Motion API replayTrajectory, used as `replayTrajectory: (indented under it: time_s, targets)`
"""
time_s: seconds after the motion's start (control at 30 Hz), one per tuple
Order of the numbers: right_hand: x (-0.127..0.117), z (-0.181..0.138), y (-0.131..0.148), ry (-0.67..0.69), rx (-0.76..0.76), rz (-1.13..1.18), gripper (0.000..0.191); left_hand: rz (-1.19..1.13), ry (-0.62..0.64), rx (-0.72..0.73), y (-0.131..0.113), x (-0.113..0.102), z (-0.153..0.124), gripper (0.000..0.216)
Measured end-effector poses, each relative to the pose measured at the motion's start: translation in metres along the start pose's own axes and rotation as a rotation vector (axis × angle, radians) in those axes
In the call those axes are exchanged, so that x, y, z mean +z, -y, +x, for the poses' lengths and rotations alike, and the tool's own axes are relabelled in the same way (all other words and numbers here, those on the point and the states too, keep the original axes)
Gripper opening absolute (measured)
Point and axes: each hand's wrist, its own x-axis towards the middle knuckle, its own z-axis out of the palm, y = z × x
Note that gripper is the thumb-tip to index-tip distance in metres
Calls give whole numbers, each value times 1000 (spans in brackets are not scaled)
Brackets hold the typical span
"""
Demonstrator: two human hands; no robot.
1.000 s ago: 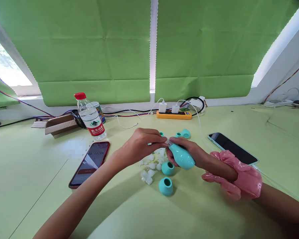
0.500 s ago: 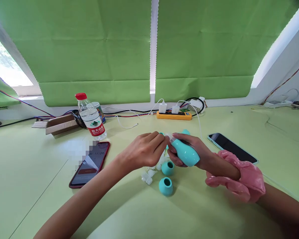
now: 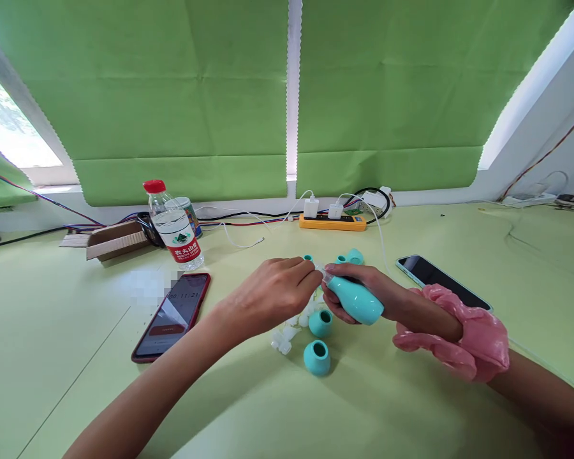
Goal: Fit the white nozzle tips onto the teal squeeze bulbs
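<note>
My right hand (image 3: 363, 290) grips a teal rubber bulb (image 3: 358, 303) held sideways above the table, its neck pointing left. My left hand (image 3: 272, 296) pinches a small clear tip (image 3: 320, 271) at that neck, fingers closed. Under the hands lies a pile of small white plastic tips (image 3: 287, 335). Two loose teal bulbs stand by it, one (image 3: 321, 322) close under my right hand and one (image 3: 317, 357) nearer to me. More teal bulbs (image 3: 351, 257) lie just behind the hands. A pink scrunchie (image 3: 459, 331) is on my right wrist.
A red-cased phone (image 3: 172, 315) lies at the left, a teal-cased phone (image 3: 435, 277) with a cable at the right. A water bottle (image 3: 175, 226), a cardboard box (image 3: 115, 239) and an orange power strip (image 3: 333, 221) stand at the back.
Both hands lifted slightly then settled; the bulb shifted a little right and my left fingers stayed pinched at its neck.
</note>
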Motion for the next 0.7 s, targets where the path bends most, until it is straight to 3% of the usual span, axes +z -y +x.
replayTrajectory:
  time_s: [0.1,0.17,0.33,0.4,0.47,0.53,0.7]
  targets:
    - [0,0,0,-31,1,-41,35,-39,7,-35,-2,2,1,22]
    - [1,0,1,-37,-22,-126,37,-189,31,-107,-1,1,1,20]
    - [1,-5,4,-37,-121,-545,42,-1010,136,-388,17,2,-3,15]
    - [-1,-7,5,-117,-174,-752,39,-1373,150,-458,28,6,-7,20]
    - [-5,-7,4,-223,-222,-970,38,-1578,82,-507,37,9,-10,25]
    - [-8,-7,4,-284,-242,-1083,39,-1517,64,-550,43,11,-12,23]
    - [-10,-4,4,-337,-241,-1107,33,-808,280,-452,30,29,-9,11]
